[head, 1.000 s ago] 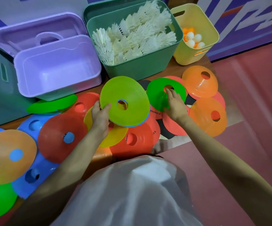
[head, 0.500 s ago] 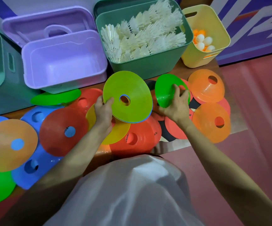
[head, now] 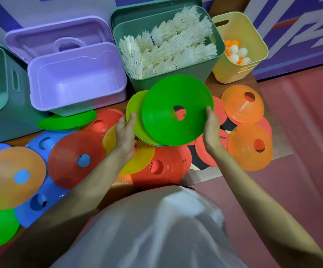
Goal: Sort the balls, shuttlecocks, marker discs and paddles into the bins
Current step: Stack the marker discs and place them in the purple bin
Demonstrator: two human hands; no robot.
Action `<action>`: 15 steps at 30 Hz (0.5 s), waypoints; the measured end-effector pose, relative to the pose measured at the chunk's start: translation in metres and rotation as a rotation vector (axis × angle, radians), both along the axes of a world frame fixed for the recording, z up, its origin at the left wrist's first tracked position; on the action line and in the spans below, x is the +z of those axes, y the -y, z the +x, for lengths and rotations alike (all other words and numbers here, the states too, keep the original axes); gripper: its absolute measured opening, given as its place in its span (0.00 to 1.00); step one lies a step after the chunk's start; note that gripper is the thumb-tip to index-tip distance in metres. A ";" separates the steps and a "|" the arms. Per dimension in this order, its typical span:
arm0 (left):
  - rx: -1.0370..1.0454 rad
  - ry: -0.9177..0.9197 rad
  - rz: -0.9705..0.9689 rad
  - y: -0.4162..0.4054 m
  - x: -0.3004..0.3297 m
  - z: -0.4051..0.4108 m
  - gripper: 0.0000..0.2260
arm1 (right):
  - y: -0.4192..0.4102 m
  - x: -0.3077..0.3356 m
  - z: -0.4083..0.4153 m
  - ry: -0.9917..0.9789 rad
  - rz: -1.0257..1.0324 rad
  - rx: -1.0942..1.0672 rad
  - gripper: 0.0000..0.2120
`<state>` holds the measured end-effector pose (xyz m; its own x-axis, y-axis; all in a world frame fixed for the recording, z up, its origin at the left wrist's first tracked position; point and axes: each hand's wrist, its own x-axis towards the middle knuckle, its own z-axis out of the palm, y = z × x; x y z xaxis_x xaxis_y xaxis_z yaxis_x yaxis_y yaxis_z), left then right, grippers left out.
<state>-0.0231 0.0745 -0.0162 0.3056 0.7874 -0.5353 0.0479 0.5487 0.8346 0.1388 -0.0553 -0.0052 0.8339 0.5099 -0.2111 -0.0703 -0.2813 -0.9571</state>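
The right hand [head: 212, 125] grips the rim of a dark green disc [head: 168, 120], holding it over the lime disc [head: 135, 111] pinched by the left hand [head: 125, 130]. Below them, red, orange, blue and yellow discs overlap on a wooden board [head: 280, 151] laid on a reddish floor [head: 311, 190]. Behind, the purple bin [head: 75, 82] holds nothing, the green bin [head: 213, 62] is packed with white shuttlecocks [head: 168, 45], and the yellow bin [head: 234, 74] holds white and orange balls [head: 238, 54].

Head-worn wide-angle view, looking steeply down, close over hands
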 end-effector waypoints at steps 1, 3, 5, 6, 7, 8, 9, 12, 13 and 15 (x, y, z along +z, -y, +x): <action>-0.008 0.016 -0.030 0.001 0.002 0.000 0.08 | -0.003 -0.002 0.000 -0.005 -0.062 0.026 0.20; -0.019 0.045 -0.088 0.001 0.004 0.000 0.16 | -0.005 -0.007 0.002 -0.015 -0.136 0.097 0.19; -0.038 0.064 -0.133 0.002 0.008 -0.001 0.21 | 0.000 -0.014 0.004 0.070 -0.247 0.133 0.15; -0.057 0.068 -0.144 0.003 0.010 0.000 0.21 | 0.002 -0.014 0.004 0.109 -0.297 0.154 0.11; -0.075 0.075 -0.145 0.003 0.011 0.002 0.20 | 0.004 -0.016 0.006 0.146 -0.317 0.172 0.06; -0.093 0.085 -0.134 0.002 0.013 0.006 0.19 | 0.005 -0.018 0.008 0.165 -0.322 0.200 0.04; -0.113 0.092 -0.121 0.003 0.014 0.006 0.19 | 0.007 -0.019 0.008 0.186 -0.307 0.224 0.12; -0.173 0.131 -0.070 -0.003 0.021 0.010 0.20 | -0.002 -0.009 0.009 0.235 -0.293 0.326 0.29; -0.195 0.129 -0.057 -0.002 0.020 0.012 0.20 | -0.002 -0.011 0.010 0.238 -0.309 0.333 0.30; -0.221 0.108 -0.055 0.002 0.020 0.014 0.20 | 0.003 -0.015 0.009 0.258 -0.319 0.340 0.32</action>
